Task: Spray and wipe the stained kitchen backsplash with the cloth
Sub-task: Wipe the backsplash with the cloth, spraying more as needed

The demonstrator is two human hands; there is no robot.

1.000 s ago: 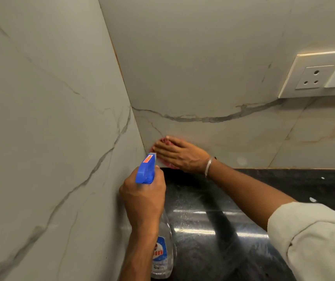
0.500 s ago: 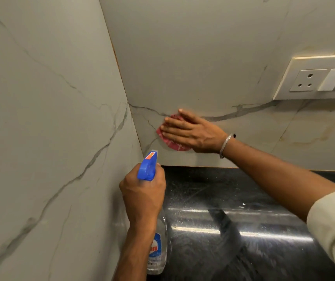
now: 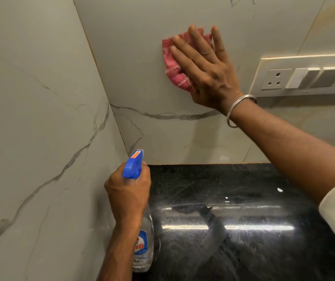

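My right hand [image 3: 205,65] lies flat against the grey-veined marble backsplash [image 3: 142,67], pressing a crumpled pink cloth [image 3: 174,63] onto it well above the counter. The cloth shows to the left of and under my fingers. My left hand [image 3: 128,193] is wrapped round the neck of a clear spray bottle [image 3: 144,246] with a blue trigger head [image 3: 133,165]. The bottle stands low near the corner, nozzle pointing toward the back wall. Faint yellowish stains mark the wall at the right.
A white socket and switch panel [image 3: 304,78] sits on the wall just right of my right hand. A glossy black counter [image 3: 243,230] runs below. The left side wall [image 3: 31,118] meets the back wall at a corner.
My right hand has slid the cloth up the back wall, from just above the counter to well above the dark vein. The left hand and bottle have stayed put.
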